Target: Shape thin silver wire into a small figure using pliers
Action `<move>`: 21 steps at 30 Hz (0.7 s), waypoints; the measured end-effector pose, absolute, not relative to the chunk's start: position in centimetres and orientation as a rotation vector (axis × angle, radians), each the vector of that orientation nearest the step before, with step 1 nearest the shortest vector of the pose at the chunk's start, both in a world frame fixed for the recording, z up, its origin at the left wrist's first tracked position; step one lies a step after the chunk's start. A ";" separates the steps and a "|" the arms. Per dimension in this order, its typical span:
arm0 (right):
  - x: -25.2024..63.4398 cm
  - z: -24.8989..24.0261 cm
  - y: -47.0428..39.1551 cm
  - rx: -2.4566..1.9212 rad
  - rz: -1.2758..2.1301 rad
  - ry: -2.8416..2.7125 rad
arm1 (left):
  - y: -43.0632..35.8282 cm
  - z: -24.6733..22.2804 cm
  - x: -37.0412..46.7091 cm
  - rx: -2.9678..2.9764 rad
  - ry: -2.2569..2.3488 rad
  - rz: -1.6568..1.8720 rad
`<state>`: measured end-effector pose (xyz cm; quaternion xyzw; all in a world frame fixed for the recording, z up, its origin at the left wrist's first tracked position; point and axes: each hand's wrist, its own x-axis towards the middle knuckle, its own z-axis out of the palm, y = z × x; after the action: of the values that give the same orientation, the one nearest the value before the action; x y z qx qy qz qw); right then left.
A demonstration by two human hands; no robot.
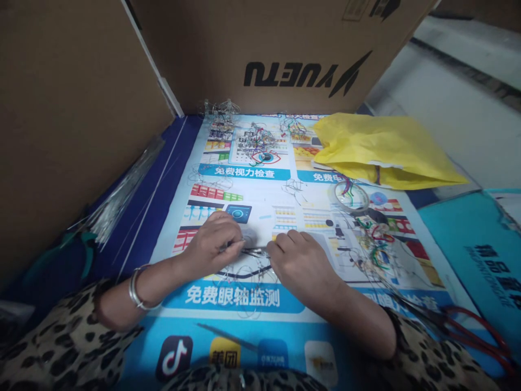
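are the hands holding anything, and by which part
Apparently a thin wire, pinched by the left hand and right hand on either side; whether at its very ends, I can't tell.

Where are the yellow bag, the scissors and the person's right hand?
Yellow bag [372, 142]: head view, broad upper side.
Scissors [433, 320]: head view, metal near the red handles.
Right hand [301, 265]: head view, back of hand.

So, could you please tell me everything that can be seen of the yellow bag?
The yellow bag lies wrinkled and rather flat at the far right corner of the printed sheet, reaching past its edge. It looks thin and soft; whether it is fabric or plastic, I cannot tell. It narrows to a point at the right. A fold runs along its near side, where a small whitish patch shows. Its contents, if any, are hidden. Neither the left hand nor the right hand touches it.
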<state>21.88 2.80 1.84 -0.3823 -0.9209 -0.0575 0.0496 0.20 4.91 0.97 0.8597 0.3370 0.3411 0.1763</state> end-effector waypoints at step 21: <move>21.6 1.8 2.9 -1.189 -0.120 -2.807 | 4.6 1.0 0.4 2.382 0.966 0.987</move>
<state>21.59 2.88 1.76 -0.3894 -0.9191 -0.0392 0.0454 0.40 4.63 1.03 0.8489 0.3441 0.3518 0.1927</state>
